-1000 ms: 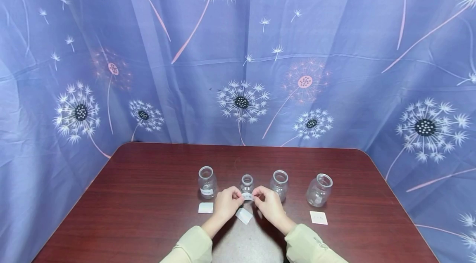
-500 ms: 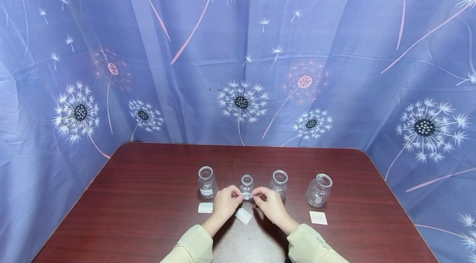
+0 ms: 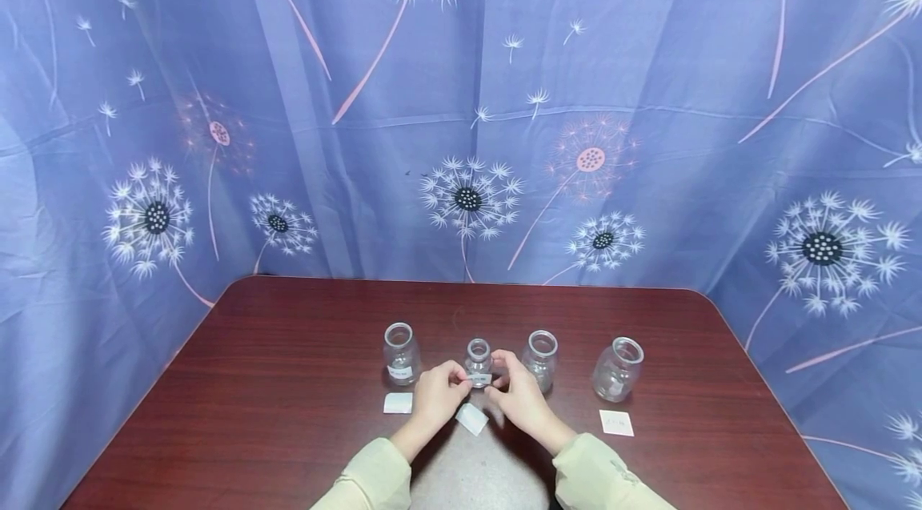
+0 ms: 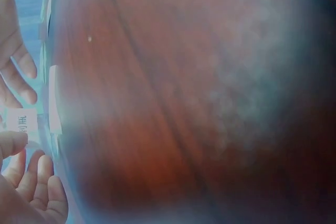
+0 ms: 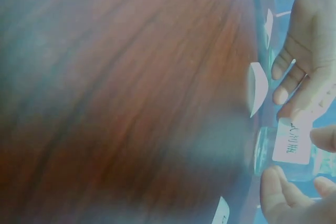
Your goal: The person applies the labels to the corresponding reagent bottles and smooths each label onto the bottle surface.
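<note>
A small narrow-necked glass bottle [image 3: 478, 364] stands between the two hands. A white printed label [image 3: 479, 379] lies across its front; dark characters show on it in the right wrist view. My left hand [image 3: 436, 395] pinches the label's left end between thumb and forefinger, its other fingers loosely bent. At the bottle's right side, my right hand [image 3: 523, 398] has its thumb and fingers spread apart, off the label, with fingertips close to the glass. In front of the bottle lies a tilted piece of white backing paper [image 3: 472, 419].
A labelled glass jar [image 3: 400, 354] stands to the left, with white paper [image 3: 398, 403] before it. Right of the bottle is another jar [image 3: 542, 354], partly behind my right hand. Further right are a wider jar [image 3: 618, 370] and a square paper with writing [image 3: 616, 423].
The label, curved and held at both ends a second ago, now lies against the bottle's front. My right fingers have let go of its right end and spread; the left hand keeps its pinch.
</note>
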The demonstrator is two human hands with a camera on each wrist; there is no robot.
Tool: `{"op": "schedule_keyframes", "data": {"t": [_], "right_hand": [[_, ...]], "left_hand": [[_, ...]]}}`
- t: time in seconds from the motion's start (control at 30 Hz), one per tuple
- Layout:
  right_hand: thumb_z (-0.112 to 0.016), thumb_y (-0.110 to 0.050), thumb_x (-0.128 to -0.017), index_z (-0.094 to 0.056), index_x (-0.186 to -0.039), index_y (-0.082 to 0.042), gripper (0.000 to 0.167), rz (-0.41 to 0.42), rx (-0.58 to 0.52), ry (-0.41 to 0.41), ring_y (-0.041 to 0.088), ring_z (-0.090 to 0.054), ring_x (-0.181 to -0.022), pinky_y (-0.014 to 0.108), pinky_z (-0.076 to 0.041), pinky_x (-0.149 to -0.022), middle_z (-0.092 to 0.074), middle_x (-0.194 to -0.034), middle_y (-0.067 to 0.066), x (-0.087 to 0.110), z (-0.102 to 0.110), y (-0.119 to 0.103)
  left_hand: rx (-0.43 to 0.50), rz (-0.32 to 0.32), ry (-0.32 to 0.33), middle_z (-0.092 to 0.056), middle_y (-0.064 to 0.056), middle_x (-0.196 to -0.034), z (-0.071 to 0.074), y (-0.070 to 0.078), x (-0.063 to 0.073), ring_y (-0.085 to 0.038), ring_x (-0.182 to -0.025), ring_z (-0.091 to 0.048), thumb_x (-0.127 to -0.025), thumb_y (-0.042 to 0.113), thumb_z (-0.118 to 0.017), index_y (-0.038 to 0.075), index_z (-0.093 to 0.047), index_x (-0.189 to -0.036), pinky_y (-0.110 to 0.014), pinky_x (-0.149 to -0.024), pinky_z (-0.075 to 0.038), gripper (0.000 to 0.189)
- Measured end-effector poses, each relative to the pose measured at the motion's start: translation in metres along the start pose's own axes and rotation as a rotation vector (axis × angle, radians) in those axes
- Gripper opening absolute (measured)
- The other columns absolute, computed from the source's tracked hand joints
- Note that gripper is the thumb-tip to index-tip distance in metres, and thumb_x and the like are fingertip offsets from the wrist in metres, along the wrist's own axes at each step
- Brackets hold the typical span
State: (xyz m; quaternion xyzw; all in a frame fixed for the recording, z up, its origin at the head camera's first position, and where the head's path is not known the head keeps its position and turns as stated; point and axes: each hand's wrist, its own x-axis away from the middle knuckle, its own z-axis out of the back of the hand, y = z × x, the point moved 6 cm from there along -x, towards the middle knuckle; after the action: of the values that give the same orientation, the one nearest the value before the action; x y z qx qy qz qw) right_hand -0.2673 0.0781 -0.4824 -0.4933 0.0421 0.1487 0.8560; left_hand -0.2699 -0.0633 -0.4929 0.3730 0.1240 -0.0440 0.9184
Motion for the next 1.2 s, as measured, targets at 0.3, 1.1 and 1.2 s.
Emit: {"op": "schedule_keyframes", "data": {"t": [0.3,1.1,1.2], "right_hand": [[-0.065,0.005,-0.066,-0.043,-0.113,0.002,0.052,0.021,0.059,0.016,0.030,-0.059,-0.081,0.039,-0.048,-0.073,-0.054,-0.106,0.024,-0.005,-0.005,0.001],[-0.066,-0.005,-0.073,-0.046,-0.120,-0.002,0.051,0.076,0.141,-0.061,0.025,-0.060,-0.097,0.041,-0.046,-0.082,-0.063,-0.105,0.014,-0.025,-0.007,-0.005],[-0.066,-0.008,-0.075,-0.048,-0.118,-0.005,0.047,0.071,0.117,-0.079,0.023,-0.061,-0.095,0.039,-0.047,-0.080,-0.064,-0.102,0.012,-0.024,-0.007,-0.005]], "left_hand": [[0.046,-0.017,-0.051,-0.067,0.002,-0.069,-0.002,-0.002,0.004,-0.006,-0.058,-0.060,-0.070,0.014,-0.067,0.010,-0.061,-0.082,-0.020,-0.055,-0.042,0.015],[-0.066,-0.249,-0.129,-0.067,-0.007,-0.098,0.002,0.013,-0.015,-0.021,-0.091,-0.062,-0.070,0.021,-0.069,0.009,-0.053,-0.116,-0.035,-0.075,-0.048,0.050],[-0.078,-0.251,-0.124,-0.067,-0.007,-0.097,0.003,0.012,-0.016,-0.021,-0.090,-0.062,-0.072,0.024,-0.068,0.010,-0.054,-0.115,-0.035,-0.075,-0.048,0.048]]}}
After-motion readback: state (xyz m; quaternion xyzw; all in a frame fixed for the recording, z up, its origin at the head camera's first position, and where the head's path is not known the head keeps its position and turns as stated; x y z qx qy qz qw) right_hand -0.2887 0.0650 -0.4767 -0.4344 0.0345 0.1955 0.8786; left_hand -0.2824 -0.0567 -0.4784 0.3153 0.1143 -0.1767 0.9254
